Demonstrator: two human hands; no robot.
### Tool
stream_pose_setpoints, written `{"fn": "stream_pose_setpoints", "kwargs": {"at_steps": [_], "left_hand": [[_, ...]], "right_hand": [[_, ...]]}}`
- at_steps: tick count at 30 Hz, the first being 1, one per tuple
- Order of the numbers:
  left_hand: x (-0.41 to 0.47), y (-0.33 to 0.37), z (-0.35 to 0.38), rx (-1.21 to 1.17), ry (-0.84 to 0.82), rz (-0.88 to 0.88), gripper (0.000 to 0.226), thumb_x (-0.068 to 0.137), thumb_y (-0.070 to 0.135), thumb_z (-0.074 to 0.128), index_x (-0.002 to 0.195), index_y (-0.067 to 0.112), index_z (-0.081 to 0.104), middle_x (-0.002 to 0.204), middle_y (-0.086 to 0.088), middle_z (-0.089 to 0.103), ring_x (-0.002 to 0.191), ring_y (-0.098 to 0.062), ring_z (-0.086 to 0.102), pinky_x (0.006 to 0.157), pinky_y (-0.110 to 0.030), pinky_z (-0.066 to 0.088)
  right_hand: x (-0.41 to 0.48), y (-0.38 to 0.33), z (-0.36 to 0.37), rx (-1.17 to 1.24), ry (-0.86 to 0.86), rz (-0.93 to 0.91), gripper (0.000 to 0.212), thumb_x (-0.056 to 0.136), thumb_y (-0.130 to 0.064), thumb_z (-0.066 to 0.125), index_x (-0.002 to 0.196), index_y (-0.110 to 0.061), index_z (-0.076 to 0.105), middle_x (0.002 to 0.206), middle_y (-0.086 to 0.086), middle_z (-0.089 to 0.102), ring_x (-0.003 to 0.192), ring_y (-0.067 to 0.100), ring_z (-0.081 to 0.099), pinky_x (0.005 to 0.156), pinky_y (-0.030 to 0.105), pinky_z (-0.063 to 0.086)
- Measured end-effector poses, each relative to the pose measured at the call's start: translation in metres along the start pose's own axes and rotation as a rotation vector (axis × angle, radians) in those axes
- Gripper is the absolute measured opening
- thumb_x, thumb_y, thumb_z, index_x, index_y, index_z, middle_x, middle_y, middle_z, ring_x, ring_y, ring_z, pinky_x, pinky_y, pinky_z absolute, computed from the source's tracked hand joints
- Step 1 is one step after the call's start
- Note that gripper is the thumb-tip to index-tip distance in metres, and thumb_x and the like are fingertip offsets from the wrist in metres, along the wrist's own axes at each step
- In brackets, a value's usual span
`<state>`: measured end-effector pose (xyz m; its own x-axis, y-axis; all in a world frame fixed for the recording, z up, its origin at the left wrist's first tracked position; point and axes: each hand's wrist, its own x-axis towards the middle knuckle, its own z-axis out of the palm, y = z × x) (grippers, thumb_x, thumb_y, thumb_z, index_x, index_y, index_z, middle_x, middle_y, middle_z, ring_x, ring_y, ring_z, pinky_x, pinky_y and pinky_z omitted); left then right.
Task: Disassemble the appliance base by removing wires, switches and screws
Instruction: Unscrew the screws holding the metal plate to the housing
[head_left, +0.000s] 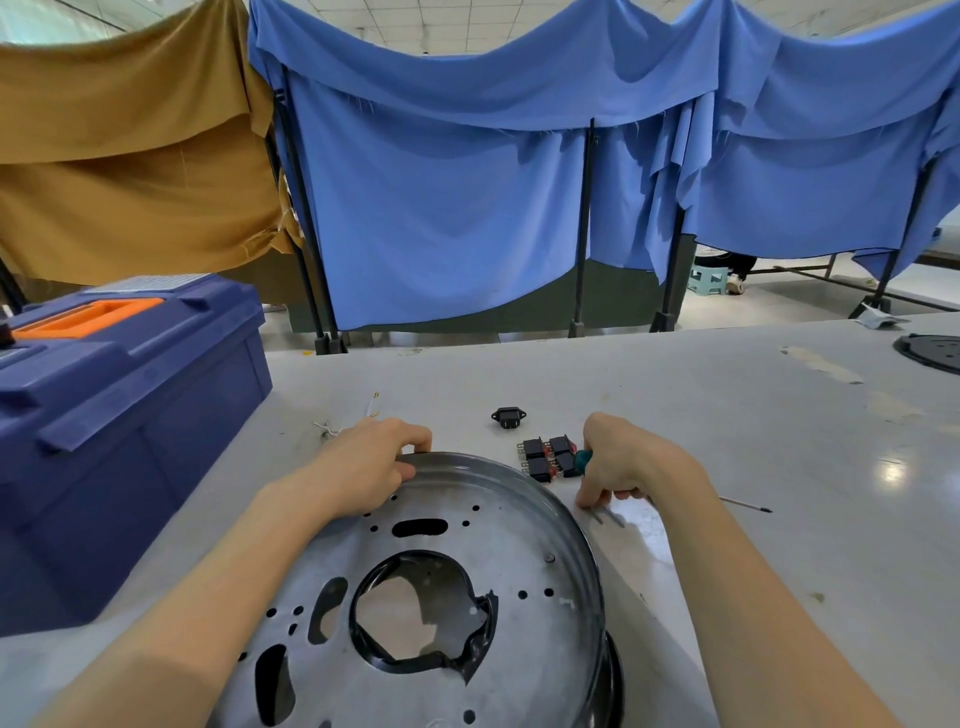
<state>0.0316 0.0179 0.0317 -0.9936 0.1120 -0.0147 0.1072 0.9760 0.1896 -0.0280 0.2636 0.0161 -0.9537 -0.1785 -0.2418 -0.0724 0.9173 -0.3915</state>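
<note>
Silver metal base (498, 530) leans on the worktop (727, 415) near me, my left hand (374, 467) curls its fingers over the far rim, my right hand (628, 462) wraps its fingers round a green screwdriver (583, 459) beside four loose switches (545, 460), so I think I hunt for screws next.

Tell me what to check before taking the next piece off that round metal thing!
1. Base held steady: the left hand grips the far rim of the metal base. Ok.
2. Tool ready: the right hand holds the green-handled screwdriver. Ok.
3. Screwdriver tip placed: it is hidden under the hand. Cannot tell.
4. Removed parts kept safe: four switches sit grouped on the table, with the power socket just beyond them. Ok.
5. Screws left in the base: cannot tell.
</note>
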Motion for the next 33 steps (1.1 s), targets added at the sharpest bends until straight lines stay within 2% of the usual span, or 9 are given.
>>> {"fn": "stream_pose_setpoints", "kwargs": {"at_steps": [5, 11, 15, 19, 22, 25, 28, 30, 33], "left_hand": [[0.000, -0.001, 0.002, 0.004, 0.011, -0.004, 0.025, 0.096, 0.008, 0.052, 0.085, 0.029, 0.044, 0.092, -0.007, 0.052, 0.095, -0.032, 0.056, 0.088, -0.042, 0.049], [0.003, -0.005, 0.004, -0.002, 0.011, -0.008, 0.028, 0.097, 0.006, 0.051, 0.084, 0.031, 0.044, 0.077, 0.001, 0.044, 0.078, -0.025, 0.049, 0.070, -0.032, 0.041], [0.003, -0.004, 0.002, -0.017, 0.011, 0.010, 0.021, 0.098, 0.008, 0.050, 0.087, 0.025, 0.048, 0.070, 0.006, 0.041, 0.067, -0.016, 0.042, 0.063, -0.030, 0.034], [0.003, -0.004, 0.001, -0.007, -0.004, 0.020, 0.012, 0.100, 0.010, 0.049, 0.104, 0.017, 0.057, 0.092, 0.000, 0.047, 0.099, -0.025, 0.049, 0.080, -0.033, 0.041], [0.003, -0.006, -0.002, 0.022, -0.039, 0.012, 0.016, 0.100, 0.014, 0.050, 0.112, 0.015, 0.060, 0.101, -0.002, 0.048, 0.101, -0.025, 0.049, 0.090, -0.035, 0.044], [0.005, -0.004, -0.003, 0.040, -0.050, -0.009, 0.023, 0.098, 0.022, 0.054, 0.119, 0.016, 0.063, 0.114, -0.006, 0.060, 0.102, -0.025, 0.054, 0.091, -0.033, 0.045], [0.006, 0.010, 0.003, -0.005, -0.021, 0.082, 0.038, 0.097, 0.038, 0.055, 0.136, 0.032, 0.054, 0.133, 0.000, 0.059, 0.119, -0.023, 0.053, 0.102, -0.039, 0.042], [0.007, 0.018, 0.007, -0.031, 0.044, 0.146, 0.031, 0.099, 0.036, 0.052, 0.130, 0.035, 0.059, 0.127, 0.003, 0.065, 0.116, -0.023, 0.057, 0.099, -0.040, 0.045], [0.009, 0.016, 0.004, -0.028, 0.112, 0.136, 0.026, 0.100, 0.032, 0.051, 0.116, 0.024, 0.070, 0.113, -0.001, 0.072, 0.102, -0.023, 0.064, 0.091, -0.037, 0.050]], "right_hand": [[0.003, 0.002, 0.001, 0.000, 0.020, 0.001, 0.030, 0.076, 0.001, 0.073, 0.069, -0.006, 0.045, 0.060, 0.010, 0.058, 0.043, 0.018, 0.046, 0.037, 0.020, 0.035], [-0.009, -0.007, -0.015, 0.152, 0.060, -0.128, 0.034, 0.084, -0.026, 0.076, 0.075, -0.003, 0.054, 0.059, 0.008, 0.065, 0.039, 0.012, 0.043, 0.042, 0.022, 0.036], [-0.036, -0.024, -0.036, 0.282, -0.190, -0.288, 0.050, 0.073, -0.048, 0.078, 0.077, 0.002, 0.070, 0.060, 0.003, 0.071, 0.035, 0.008, 0.038, 0.041, 0.021, 0.035], [-0.044, -0.032, -0.038, 0.161, -0.270, -0.286, 0.029, 0.071, -0.020, 0.087, 0.086, 0.001, 0.073, 0.058, 0.011, 0.060, 0.034, 0.012, 0.034, 0.042, 0.022, 0.032], [-0.038, -0.032, -0.032, 0.132, -0.185, -0.254, 0.018, 0.074, -0.006, 0.082, 0.087, 0.001, 0.072, 0.058, 0.012, 0.053, 0.035, 0.014, 0.035, 0.043, 0.023, 0.032], [-0.031, -0.030, -0.029, 0.167, -0.107, -0.265, 0.011, 0.075, -0.005, 0.079, 0.085, -0.004, 0.073, 0.064, 0.013, 0.057, 0.042, 0.016, 0.039, 0.044, 0.024, 0.033], [-0.026, -0.029, -0.024, 0.233, -0.046, -0.331, 0.010, 0.076, -0.006, 0.078, 0.086, -0.006, 0.075, 0.068, 0.013, 0.061, 0.054, 0.020, 0.045, 0.047, 0.026, 0.036], [-0.025, -0.026, -0.026, 0.272, -0.028, -0.352, 0.013, 0.076, -0.015, 0.081, 0.085, -0.007, 0.075, 0.067, 0.014, 0.063, 0.051, 0.020, 0.042, 0.045, 0.025, 0.033], [-0.030, -0.017, -0.040, 0.219, -0.087, -0.305, 0.030, 0.066, -0.033, 0.088, 0.081, -0.009, 0.077, 0.061, 0.009, 0.064, 0.047, 0.019, 0.037, 0.046, 0.026, 0.033]]}}
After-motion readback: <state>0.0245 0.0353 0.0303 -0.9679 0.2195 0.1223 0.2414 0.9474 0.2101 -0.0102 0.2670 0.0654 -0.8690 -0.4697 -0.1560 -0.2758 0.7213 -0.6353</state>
